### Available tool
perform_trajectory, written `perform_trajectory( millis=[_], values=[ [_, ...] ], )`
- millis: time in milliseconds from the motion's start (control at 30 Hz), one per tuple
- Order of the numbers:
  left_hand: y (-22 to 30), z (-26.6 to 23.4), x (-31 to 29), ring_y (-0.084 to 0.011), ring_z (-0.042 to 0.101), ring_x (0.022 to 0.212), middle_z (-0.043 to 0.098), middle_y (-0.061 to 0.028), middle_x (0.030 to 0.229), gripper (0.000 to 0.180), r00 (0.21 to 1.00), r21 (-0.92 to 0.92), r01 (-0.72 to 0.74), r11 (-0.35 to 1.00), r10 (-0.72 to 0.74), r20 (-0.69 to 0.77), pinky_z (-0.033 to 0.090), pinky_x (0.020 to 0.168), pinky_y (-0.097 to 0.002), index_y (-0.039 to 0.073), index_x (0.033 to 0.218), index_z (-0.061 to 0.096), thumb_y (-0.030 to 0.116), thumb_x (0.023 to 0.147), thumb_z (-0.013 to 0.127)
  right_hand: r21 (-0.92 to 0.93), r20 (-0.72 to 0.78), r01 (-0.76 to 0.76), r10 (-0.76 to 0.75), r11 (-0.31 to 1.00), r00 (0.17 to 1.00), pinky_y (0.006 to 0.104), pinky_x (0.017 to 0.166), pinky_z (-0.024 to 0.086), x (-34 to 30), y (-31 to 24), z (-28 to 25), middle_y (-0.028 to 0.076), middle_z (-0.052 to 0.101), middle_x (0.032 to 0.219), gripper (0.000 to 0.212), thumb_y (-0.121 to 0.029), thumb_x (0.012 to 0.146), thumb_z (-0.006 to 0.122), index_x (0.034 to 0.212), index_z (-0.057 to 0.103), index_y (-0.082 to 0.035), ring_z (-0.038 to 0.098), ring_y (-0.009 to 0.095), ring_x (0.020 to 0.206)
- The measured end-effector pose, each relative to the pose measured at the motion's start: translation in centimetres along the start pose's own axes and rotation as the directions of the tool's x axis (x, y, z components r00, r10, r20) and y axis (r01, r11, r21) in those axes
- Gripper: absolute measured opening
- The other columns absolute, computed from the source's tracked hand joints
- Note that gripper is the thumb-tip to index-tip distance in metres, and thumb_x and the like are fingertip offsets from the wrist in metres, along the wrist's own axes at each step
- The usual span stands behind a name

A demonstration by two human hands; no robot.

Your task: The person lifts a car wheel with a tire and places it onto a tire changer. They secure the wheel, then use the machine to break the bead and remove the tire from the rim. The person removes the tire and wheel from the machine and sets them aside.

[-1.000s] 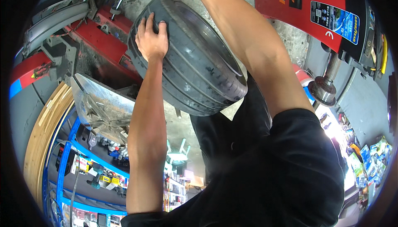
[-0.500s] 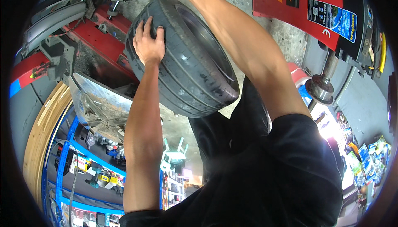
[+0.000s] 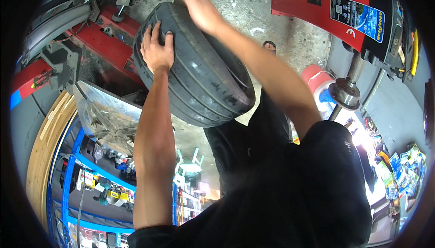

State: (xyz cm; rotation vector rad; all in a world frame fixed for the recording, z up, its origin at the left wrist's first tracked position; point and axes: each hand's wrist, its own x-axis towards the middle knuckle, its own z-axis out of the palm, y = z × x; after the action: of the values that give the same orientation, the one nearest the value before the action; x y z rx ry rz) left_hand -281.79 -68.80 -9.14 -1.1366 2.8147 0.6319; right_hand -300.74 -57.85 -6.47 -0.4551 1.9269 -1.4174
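Left hand [image 3: 157, 51], fingers spread, presses flat on a black ribbed rubber tyre [image 3: 195, 75]; right hand [image 3: 199, 7], blurred, lies open-palmed on its upper edge beside a red steel machine [image 3: 90, 39].

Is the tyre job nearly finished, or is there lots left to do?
Not finished, it seems. The black tyre has no wheel inside it that I can see, so that part may be done. Now the left hand presses on its tread and the right hand rests on its top edge. It still sits against the red machine, not put away.
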Motion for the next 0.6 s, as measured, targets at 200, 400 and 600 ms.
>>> perform_trajectory(
  millis=[200,400,600],
  values=[
    [-0.2,-0.2,0.1,-0.0328,0.049,0.148,0.054,-0.0121,0.160,0.058,1.000,-0.001,-0.010,1.000,0.010,0.011,0.032,0.126,-0.0457,0.026,0.151,0.062,0.046,0.097,0.064,-0.619,-0.070,-0.188,0.185,0.762,0.980,0.0608,0.126,0.026,-23.9,2.7,4.1,0.026,0.035,0.168,0.087,-0.045,0.097,0.067,0.162,0.037,0.004,0.033,0.043,0.156],
    [-0.4,-0.2,0.3,-0.0331,0.049,0.147,0.055,-0.0108,0.160,0.057,1.000,-0.025,0.009,1.000,-0.009,0.006,0.032,0.126,-0.0459,0.027,0.150,0.063,0.047,0.097,0.064,-0.672,-0.127,-0.020,-0.089,0.741,0.988,0.0614,0.126,0.022,-26.0,4.7,5.5,0.025,0.036,0.168,0.083,-0.042,0.091,0.068,0.157,0.046,0.003,0.032,0.041,0.158],
    [-0.7,-0.1,0.4,-0.0334,0.050,0.147,0.055,-0.0111,0.160,0.057,1.000,-0.031,-0.007,0.999,0.007,0.004,0.033,0.125,-0.0465,0.025,0.151,0.063,0.047,0.097,0.064,-0.673,-0.141,-0.007,-0.119,0.740,0.983,0.0615,0.125,0.024,-25.6,3.7,5.0,0.024,0.036,0.169,0.087,-0.041,0.087,0.072,0.158,0.046,0.002,0.033,0.040,0.157]
  ],
)
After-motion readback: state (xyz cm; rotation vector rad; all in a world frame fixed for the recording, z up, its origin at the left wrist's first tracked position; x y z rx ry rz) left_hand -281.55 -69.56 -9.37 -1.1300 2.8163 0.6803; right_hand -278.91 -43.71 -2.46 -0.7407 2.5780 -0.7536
